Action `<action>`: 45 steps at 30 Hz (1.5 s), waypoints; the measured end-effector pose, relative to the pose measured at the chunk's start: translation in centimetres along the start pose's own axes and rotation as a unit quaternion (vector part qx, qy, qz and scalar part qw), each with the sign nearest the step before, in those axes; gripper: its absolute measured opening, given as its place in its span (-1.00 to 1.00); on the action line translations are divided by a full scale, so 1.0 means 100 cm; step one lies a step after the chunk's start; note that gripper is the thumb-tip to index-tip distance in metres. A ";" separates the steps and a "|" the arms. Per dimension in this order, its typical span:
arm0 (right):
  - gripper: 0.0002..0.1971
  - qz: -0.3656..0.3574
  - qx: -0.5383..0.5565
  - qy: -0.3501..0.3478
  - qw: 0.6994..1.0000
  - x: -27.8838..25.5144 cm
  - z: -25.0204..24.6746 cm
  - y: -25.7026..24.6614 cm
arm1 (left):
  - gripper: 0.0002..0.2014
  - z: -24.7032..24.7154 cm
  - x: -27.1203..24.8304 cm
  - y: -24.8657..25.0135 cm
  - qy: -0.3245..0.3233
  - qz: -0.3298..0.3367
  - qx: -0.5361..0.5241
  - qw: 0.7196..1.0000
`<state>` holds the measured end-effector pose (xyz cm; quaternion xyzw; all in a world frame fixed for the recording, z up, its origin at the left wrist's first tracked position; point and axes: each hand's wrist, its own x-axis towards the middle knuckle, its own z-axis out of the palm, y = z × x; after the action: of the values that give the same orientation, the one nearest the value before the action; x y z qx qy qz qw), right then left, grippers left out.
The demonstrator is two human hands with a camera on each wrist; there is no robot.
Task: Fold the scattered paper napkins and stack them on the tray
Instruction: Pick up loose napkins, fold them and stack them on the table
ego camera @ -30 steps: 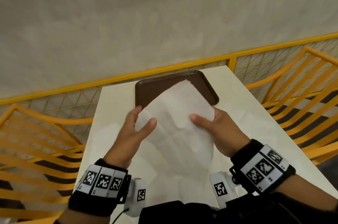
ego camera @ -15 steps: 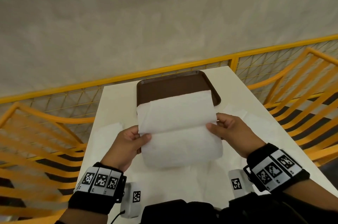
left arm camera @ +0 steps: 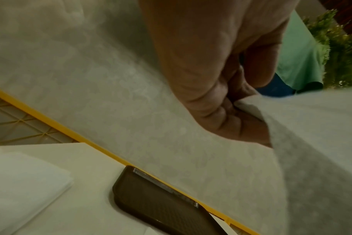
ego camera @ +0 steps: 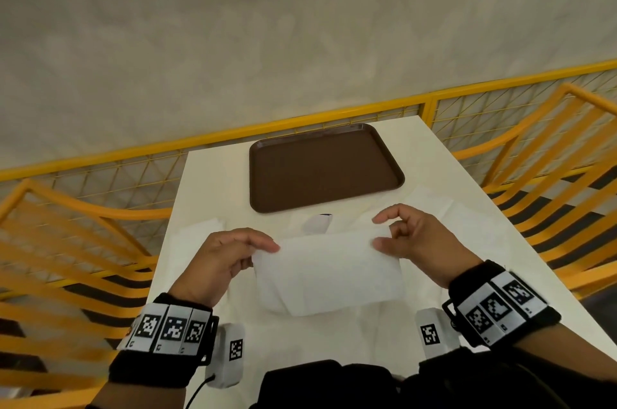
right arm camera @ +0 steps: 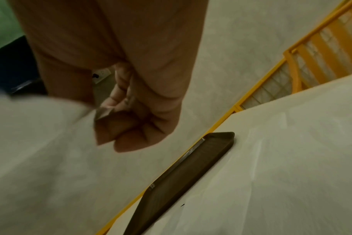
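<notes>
A white paper napkin [ego camera: 329, 270], folded in half, hangs just above the table between my hands. My left hand [ego camera: 233, 255] pinches its upper left corner [left arm camera: 249, 105]. My right hand [ego camera: 405, 236] pinches its upper right corner [right arm camera: 103, 111] with thumb and fingers, the forefinger raised. A brown tray [ego camera: 322, 166] lies bare at the far end of the white table [ego camera: 467, 194], beyond the napkin. It also shows as a dark tray [left arm camera: 161, 205] in the left wrist view and a dark tray [right arm camera: 183, 178] in the right wrist view.
More white napkins lie flat on the table: one napkin [ego camera: 200, 231] at the left, one napkin [ego camera: 430, 204] at the right, others under my hands. Yellow chairs [ego camera: 66, 241] flank the table. A yellow rail [ego camera: 300, 123] and a wall stand behind.
The napkin, held up open in front of the tray, was folded in half and brought down toward me. Both hands lowered with it, still pinching its top corners.
</notes>
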<state>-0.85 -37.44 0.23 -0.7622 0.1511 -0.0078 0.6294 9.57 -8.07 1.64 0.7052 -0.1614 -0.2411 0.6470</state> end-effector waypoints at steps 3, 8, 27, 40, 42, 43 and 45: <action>-0.73 -0.055 -0.113 0.032 0.992 0.001 0.006 -0.001 | -0.83 0.003 0.000 -0.002 0.030 0.011 0.144 0.989; -0.87 -0.207 -0.275 -0.016 0.939 -0.007 0.026 -0.008 | -0.39 0.023 -0.002 -0.012 -0.037 0.008 0.366 0.930; -0.85 -0.163 -0.329 -0.052 0.929 -0.020 0.020 0.030 | -0.60 -0.108 0.036 -0.111 0.359 -0.317 0.286 0.830; -0.89 -0.052 -0.373 -0.084 0.922 -0.015 0.018 0.059 | -0.49 -0.112 0.054 -0.117 0.267 -0.356 0.444 0.778; -0.85 -0.030 -0.397 -0.110 0.911 -0.015 0.018 0.067 | -0.30 -0.101 0.049 -0.109 0.311 -0.368 0.447 0.753; -0.80 -0.018 -0.417 -0.128 0.899 -0.016 0.018 0.072 | -0.27 -0.093 0.048 -0.105 0.319 -0.356 0.484 0.733; -0.67 0.014 -0.465 -0.168 0.869 -0.019 0.020 0.084 | -0.37 -0.071 0.045 -0.098 0.293 -0.293 0.561 0.717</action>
<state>-4.12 -36.47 -7.91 -0.9543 0.0404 0.2006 0.2177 16.42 -3.46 -8.30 0.9862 0.1456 -0.0654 0.0448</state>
